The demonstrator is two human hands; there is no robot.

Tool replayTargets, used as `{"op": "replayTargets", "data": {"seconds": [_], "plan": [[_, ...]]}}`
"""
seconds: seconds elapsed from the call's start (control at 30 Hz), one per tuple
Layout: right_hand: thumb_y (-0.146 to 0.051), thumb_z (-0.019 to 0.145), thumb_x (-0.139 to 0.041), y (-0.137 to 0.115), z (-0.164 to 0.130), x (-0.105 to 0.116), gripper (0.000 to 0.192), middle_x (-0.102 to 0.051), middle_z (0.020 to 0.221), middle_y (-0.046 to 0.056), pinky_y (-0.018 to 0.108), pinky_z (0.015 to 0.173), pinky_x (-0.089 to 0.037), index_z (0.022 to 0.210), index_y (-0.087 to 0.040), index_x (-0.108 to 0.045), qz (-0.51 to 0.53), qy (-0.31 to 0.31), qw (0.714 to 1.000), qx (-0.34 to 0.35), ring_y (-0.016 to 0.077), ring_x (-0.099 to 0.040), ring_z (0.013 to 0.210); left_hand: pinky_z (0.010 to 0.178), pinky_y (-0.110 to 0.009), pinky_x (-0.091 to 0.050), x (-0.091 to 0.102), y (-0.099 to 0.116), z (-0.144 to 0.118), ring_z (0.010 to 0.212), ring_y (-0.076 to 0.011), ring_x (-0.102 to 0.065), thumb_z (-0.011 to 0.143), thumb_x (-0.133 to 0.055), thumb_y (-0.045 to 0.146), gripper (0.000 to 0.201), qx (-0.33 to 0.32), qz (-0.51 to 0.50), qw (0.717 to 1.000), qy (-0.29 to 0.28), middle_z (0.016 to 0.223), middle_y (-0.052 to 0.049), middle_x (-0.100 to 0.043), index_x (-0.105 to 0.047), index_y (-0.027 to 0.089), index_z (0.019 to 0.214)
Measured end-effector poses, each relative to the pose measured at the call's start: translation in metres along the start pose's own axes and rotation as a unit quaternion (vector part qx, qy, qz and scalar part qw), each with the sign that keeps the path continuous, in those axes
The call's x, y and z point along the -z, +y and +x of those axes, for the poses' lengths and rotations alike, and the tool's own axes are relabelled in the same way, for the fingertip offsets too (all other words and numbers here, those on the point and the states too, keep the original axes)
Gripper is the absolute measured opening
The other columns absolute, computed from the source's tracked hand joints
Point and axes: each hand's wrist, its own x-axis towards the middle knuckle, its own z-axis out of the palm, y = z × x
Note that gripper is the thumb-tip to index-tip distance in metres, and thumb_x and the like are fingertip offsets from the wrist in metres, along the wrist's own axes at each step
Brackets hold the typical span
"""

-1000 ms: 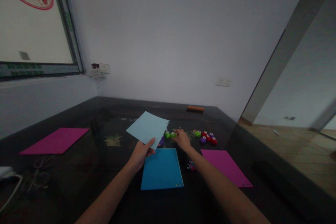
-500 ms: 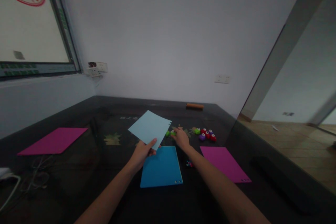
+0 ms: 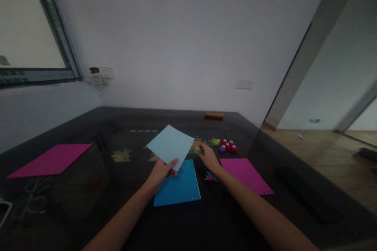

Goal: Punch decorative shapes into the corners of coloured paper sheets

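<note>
At centre frame, my left grip (image 3: 163, 171) pinches a flat, pale-blue sheet (image 3: 171, 143); just right of its holed corner, my right grip (image 3: 209, 157) holds a small, round, green, big-eyed toy (image 3: 197, 150).

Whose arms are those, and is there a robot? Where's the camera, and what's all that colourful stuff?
There's no robot here! These are a person's own bare arms, seen by a camera worn on that person's head, looking forward and down.

The left hand holds a light blue sheet up above the dark table. The right hand has a little green toy with an eye at its fingers.

On the table lie a darker blue sheet, a pink sheet on the left and another on the right. Farther back sits a cluster of green, red and purple toys. The small bunch of colourful bits is too blurry to name.
</note>
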Motion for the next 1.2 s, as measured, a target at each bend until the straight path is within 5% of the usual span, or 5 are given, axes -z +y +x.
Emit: {"op": "replayTargets", "data": {"seconds": [0.23,0.37,0.63,0.93,1.2], "plan": [[-0.028,0.071,-0.063,0.007,-0.037,0.032,0.027,-0.064,0.092,0.005,0.033,0.074,-0.048,0.094,-0.017,-0.055,0.141,0.002,0.989,-0.043,0.0197,-0.062,0.081,0.042,-0.023,-0.035,-0.016,-0.002,-0.011,0.042,-0.0114,-0.052,0.070,-0.069,0.040,0.030,0.008,0.020,1.000,-0.016,0.066,-0.008,-0.068,-0.059,0.012,0.076],[-0.026,0.062,-0.069,-0.001,-0.049,0.049,0.045,-0.063,0.080,0.002,0.032,0.067,-0.050,0.103,-0.015,-0.055,0.294,-0.033,0.946,-0.136,0.0169,-0.062,0.068,0.042,-0.025,-0.036,-0.026,-0.007,-0.015,0.041,-0.0126,-0.053,0.068,-0.069,0.044,0.033,0.024,0.024,0.999,-0.026,0.065,-0.007,-0.068,-0.058,0.014,0.077],[-0.026,0.056,-0.079,-0.015,-0.065,0.066,0.046,-0.064,0.074,-0.001,0.024,0.050,-0.045,0.097,-0.015,-0.062,0.405,-0.062,0.889,-0.205,0.0089,-0.055,0.050,0.043,-0.027,-0.040,-0.038,-0.010,-0.025,0.040,-0.0142,-0.054,0.068,-0.065,0.051,0.037,0.060,0.085,0.995,-0.010,0.063,-0.006,-0.068,-0.058,0.015,0.072],[-0.031,0.061,-0.080,-0.014,-0.069,0.066,0.048,-0.065,0.091,0.003,0.034,0.076,-0.052,0.104,-0.019,-0.062,0.532,-0.097,0.800,-0.260,0.0169,-0.067,0.075,0.056,-0.032,-0.048,-0.039,0.003,-0.031,0.046,-0.0204,-0.057,0.071,-0.055,0.059,0.046,0.094,0.213,0.972,-0.018,0.044,-0.005,-0.062,-0.066,0.016,0.059],[-0.029,0.059,-0.081,-0.023,-0.070,0.075,0.050,-0.068,0.092,0.004,0.033,0.075,-0.051,0.105,-0.020,-0.064,0.551,-0.076,0.786,-0.270,0.0167,-0.067,0.075,0.069,-0.032,-0.048,-0.041,0.009,-0.036,0.054,-0.0215,-0.061,0.076,-0.050,0.053,0.045,0.078,0.271,0.959,-0.014,0.048,-0.005,-0.065,-0.063,0.019,0.050]]}}
